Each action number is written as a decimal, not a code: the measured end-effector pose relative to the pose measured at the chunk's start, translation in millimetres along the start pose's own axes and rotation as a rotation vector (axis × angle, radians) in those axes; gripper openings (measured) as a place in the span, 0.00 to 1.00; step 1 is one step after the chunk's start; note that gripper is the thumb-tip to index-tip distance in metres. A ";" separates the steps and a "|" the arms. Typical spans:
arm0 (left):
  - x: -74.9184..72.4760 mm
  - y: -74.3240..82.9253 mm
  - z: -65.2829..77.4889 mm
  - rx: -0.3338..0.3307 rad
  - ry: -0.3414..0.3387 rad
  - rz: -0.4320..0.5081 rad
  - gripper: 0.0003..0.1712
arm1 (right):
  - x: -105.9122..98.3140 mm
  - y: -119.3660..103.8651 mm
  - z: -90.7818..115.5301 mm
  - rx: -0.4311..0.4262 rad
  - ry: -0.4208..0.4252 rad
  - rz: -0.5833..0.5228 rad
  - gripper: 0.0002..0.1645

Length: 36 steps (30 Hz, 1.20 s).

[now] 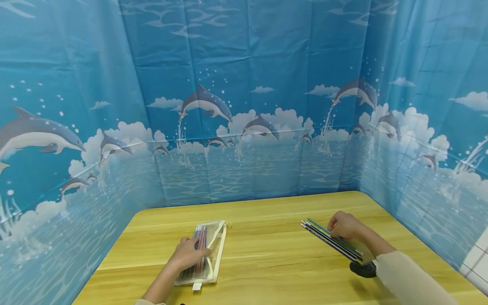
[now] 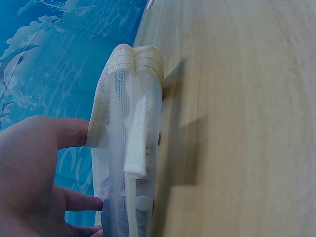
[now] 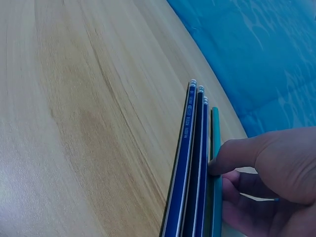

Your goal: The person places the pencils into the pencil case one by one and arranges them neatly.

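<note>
At the left of the table lies a pale, see-through zip pencil pouch [image 1: 218, 258] with several pencils [image 1: 201, 237] inside. My left hand [image 1: 189, 254] rests on top of it, fingers spread; in the left wrist view the thumb and fingertips touch the pouch's [image 2: 129, 148] face. At the right, my right hand [image 1: 343, 225] pinches a green pencil [image 3: 216, 131] between thumb and fingers. Three dark blue striped pencils [image 3: 190, 148] lie side by side just left of it, with white-banded ends pointing away from me. Part of the green pencil is hidden behind the hand.
A wood-grain table [image 1: 263, 254] spreads between the hands. A blue dolphin-print curtain [image 1: 244, 169] hangs along its back and sides. A black wrist device [image 1: 363, 269] sits below the right sleeve [image 1: 408, 277], close to the pencils' near ends.
</note>
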<state>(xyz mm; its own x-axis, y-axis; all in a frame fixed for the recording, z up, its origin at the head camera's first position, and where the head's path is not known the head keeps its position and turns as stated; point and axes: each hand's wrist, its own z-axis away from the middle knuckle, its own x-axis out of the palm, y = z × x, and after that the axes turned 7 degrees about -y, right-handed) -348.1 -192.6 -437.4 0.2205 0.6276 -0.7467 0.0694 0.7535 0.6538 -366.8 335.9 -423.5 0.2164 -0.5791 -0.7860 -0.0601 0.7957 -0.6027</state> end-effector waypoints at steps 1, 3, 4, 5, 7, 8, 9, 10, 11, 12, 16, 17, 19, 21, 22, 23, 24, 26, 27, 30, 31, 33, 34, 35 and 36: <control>0.1 -0.1 -0.1 -0.001 -0.001 -0.001 0.50 | 0.2 0.7 -0.1 -0.001 0.001 -0.001 0.07; 0.2 0.1 -0.4 -0.001 0.000 -0.005 0.50 | 0.1 1.5 0.0 0.001 0.005 -0.012 0.08; 0.2 0.2 -0.6 0.000 0.000 -0.006 0.50 | -0.2 1.6 0.2 -0.004 0.012 -0.014 0.08; 0.2 0.2 -0.8 0.002 0.000 -0.007 0.50 | -0.8 1.6 0.4 -0.011 0.016 -0.019 0.08; 0.1 0.7 -0.9 0.004 0.001 -0.006 0.50 | -2.0 0.4 0.9 -0.036 0.024 -0.024 0.08; 0.0 0.7 -0.9 0.005 0.002 -0.005 0.50 | -2.5 -0.8 1.1 -0.045 0.027 -0.032 0.08; 0.1 0.5 -1.0 0.004 0.002 -0.002 0.50 | -3.1 -2.1 1.1 -0.056 0.031 -0.035 0.08; 0.0 0.4 -1.0 0.003 0.002 -0.001 0.50 | -3.5 -3.7 1.1 -0.067 0.029 -0.040 0.08; 0.0 0.2 -1.0 0.002 0.002 0.001 0.50 | -3.7 -5.5 0.9 -0.073 0.028 -0.048 0.09; -0.1 0.1 -0.9 0.001 0.001 0.002 0.50 | -4.1 -7.5 0.7 -0.080 0.028 -0.055 0.09; -0.1 -1.5 -1.1 -0.001 0.002 0.006 0.50 | -3.7 -17.1 -2.0 -0.096 0.033 -0.087 0.10; -0.2 -1.8 -1.0 -0.002 0.003 0.009 0.50 | -3.2 -20.0 -2.8 -0.097 0.036 -0.096 0.10; -0.2 -2.3 -0.9 -0.003 0.004 0.011 0.50 | -2.0 -25.2 -4.2 -0.106 0.031 -0.103 0.10; 0.0 -2.9 -0.9 -0.003 0.004 0.010 0.50 | -0.1 -30.3 -5.2 -0.100 0.028 -0.116 0.09; 0.0 -3.1 -0.9 -0.004 0.003 0.010 0.50 | 1.1 -32.6 -5.4 -0.097 0.026 -0.119 0.09; 0.2 -3.1 -0.9 -0.004 0.002 0.009 0.50 | 2.1 -34.8 -5.6 -0.096 0.028 -0.121 0.09; 0.3 -3.2 -0.9 -0.004 0.001 0.008 0.50 | 3.2 -36.9 -5.8 -0.098 0.027 -0.123 0.08; 0.6 -3.1 -1.2 -0.006 -0.001 0.004 0.50 | 5.5 -41.7 -5.7 -0.095 0.029 -0.139 0.09; 0.7 -2.9 -1.3 -0.007 -0.002 0.004 0.50 | 6.6 -44.0 -5.7 -0.100 0.027 -0.146 0.09; 0.6 -1.8 -1.7 -0.007 -0.003 0.002 0.50 | 10.1 -50.5 -6.5 -0.105 0.020 -0.167 0.09; 0.5 -1.6 -1.9 -0.007 -0.003 0.002 0.50 | 11.2 -52.7 -7.1 -0.104 0.017 -0.173 0.09; 0.4 -1.5 -2.2 -0.007 -0.005 0.003 0.50 | 14.1 -56.7 -9.1 -0.102 0.014 -0.172 0.09; 0.4 -1.7 -2.4 -0.007 -0.005 0.002 0.50 | 15.8 -58.4 -10.4 -0.099 0.013 -0.172 0.09; 0.4 -1.9 -2.5 -0.006 -0.004 0.001 0.50 | 17.6 -60.1 -11.7 -0.093 0.013 -0.172 0.09; 0.6 -2.2 -2.5 -0.005 -0.002 -0.001 0.50 | 19.2 -61.8 -12.9 -0.089 0.014 -0.174 0.09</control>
<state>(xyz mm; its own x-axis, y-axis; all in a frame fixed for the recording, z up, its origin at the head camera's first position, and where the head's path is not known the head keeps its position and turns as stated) -350.6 -193.4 -439.6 0.2226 0.6267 -0.7468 0.0651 0.7548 0.6527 -371.5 273.3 -403.1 0.2173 -0.7093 -0.6705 -0.1096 0.6649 -0.7389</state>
